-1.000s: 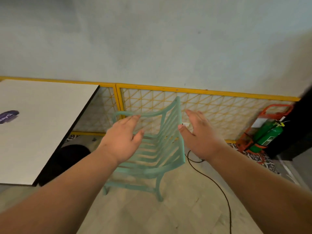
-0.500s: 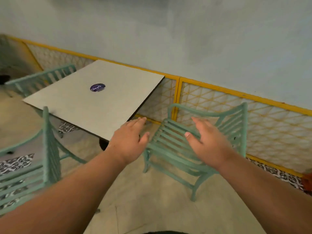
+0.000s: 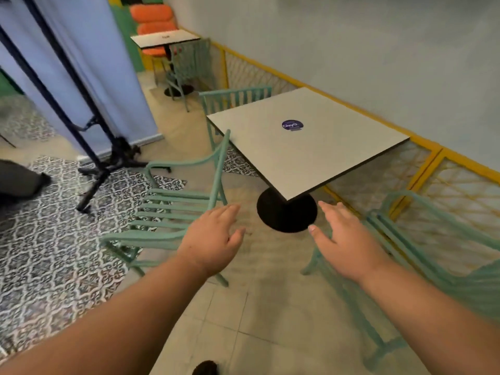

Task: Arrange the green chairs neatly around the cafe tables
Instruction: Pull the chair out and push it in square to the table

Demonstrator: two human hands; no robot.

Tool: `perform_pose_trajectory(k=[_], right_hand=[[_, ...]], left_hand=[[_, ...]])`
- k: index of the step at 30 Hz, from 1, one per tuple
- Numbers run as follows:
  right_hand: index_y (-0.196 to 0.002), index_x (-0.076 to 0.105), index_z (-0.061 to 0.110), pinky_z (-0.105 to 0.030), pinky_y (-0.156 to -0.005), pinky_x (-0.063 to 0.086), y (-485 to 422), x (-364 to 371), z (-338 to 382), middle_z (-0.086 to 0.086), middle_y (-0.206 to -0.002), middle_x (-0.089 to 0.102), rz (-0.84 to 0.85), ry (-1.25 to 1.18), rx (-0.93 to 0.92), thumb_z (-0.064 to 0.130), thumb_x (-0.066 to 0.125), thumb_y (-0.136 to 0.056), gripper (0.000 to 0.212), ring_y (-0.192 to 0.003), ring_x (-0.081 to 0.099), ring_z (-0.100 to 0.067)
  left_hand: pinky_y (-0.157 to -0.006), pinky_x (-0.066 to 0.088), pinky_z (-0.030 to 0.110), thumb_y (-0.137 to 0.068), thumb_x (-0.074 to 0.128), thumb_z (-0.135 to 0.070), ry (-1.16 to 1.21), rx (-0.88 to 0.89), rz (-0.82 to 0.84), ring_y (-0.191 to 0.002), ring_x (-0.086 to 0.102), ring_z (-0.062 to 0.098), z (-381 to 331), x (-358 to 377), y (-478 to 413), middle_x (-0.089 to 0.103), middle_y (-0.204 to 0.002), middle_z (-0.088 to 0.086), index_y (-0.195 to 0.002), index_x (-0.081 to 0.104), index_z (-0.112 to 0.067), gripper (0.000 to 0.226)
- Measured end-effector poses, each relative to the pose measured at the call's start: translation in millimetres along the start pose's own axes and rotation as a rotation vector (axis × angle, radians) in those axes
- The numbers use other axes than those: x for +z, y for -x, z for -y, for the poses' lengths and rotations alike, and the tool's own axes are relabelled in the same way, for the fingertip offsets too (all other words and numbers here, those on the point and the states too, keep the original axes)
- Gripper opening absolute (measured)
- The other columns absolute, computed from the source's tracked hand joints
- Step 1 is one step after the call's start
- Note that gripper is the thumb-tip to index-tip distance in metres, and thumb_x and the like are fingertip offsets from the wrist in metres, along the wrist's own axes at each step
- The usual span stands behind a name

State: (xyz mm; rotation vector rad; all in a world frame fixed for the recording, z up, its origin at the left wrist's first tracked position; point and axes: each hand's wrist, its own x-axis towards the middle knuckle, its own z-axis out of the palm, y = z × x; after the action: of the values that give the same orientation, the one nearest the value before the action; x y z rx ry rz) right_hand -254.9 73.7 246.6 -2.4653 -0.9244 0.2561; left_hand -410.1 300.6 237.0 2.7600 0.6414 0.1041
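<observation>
A square white cafe table (image 3: 319,161) with a purple sticker stands on a black round base (image 3: 286,212). One green slatted chair (image 3: 173,209) sits left of the table, its back towards the table edge. A second green chair (image 3: 422,247) stands at the right by the fence. A third green chair (image 3: 235,97) is pushed in at the table's far side. My left hand (image 3: 213,239) hovers open just right of the left chair's seat, touching nothing. My right hand (image 3: 343,239) is open over the floor, left of the right chair.
A yellow lattice fence (image 3: 422,155) runs along the grey wall. A black stand (image 3: 100,169) with a blue-white banner rises at the left on patterned tiles. Further back are another small table (image 3: 165,39), a green chair (image 3: 189,66) and orange seats (image 3: 151,20).
The view has swung left: the table is now at centre, the chair my hands were over has slid to the right edge, and the left chair lies under my left hand.
</observation>
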Motion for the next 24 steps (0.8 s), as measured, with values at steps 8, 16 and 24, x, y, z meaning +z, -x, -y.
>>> perform_pose_trajectory(k=[8,16,24], right_hand=[[-0.157,0.031,0.019,-0.035,-0.121,0.018,-31.6,61.7,97.7,0.0,-0.162,0.033,0.047,0.003,-0.106,0.045,0.047,-0.101,0.064,-0.154,0.013,-0.017],[-0.157,0.03,0.021,-0.041,-0.122,0.025,-68.6,142.0,201.4,-0.003,-0.162,0.034,0.059,-0.01,-0.036,0.049,0.044,-0.101,0.064,-0.155,0.012,-0.016],[-0.156,0.031,0.024,-0.04,-0.121,0.022,-100.1,189.3,260.9,0.001,-0.162,0.034,0.09,-0.028,-0.004,0.045,0.044,-0.102,0.06,-0.154,0.012,-0.017]], left_hand=[[-0.12,0.03,0.037,-0.096,0.032,-0.051,0.026,-0.102,-0.048,-0.144,0.037,0.021,111.0,-24.3,28.4,0.044,-0.157,0.002,-0.156,0.036,-0.018,0.068],[-0.119,0.028,0.036,-0.099,0.035,-0.05,0.004,-0.088,-0.012,-0.145,0.036,0.021,260.6,-50.7,28.6,0.043,-0.158,0.003,-0.156,0.035,-0.017,0.066],[-0.118,0.033,0.041,-0.098,0.025,-0.05,0.0,-0.06,0.02,-0.142,0.041,0.023,339.9,-52.4,3.3,0.048,-0.154,0.002,-0.154,0.038,-0.019,0.066]])
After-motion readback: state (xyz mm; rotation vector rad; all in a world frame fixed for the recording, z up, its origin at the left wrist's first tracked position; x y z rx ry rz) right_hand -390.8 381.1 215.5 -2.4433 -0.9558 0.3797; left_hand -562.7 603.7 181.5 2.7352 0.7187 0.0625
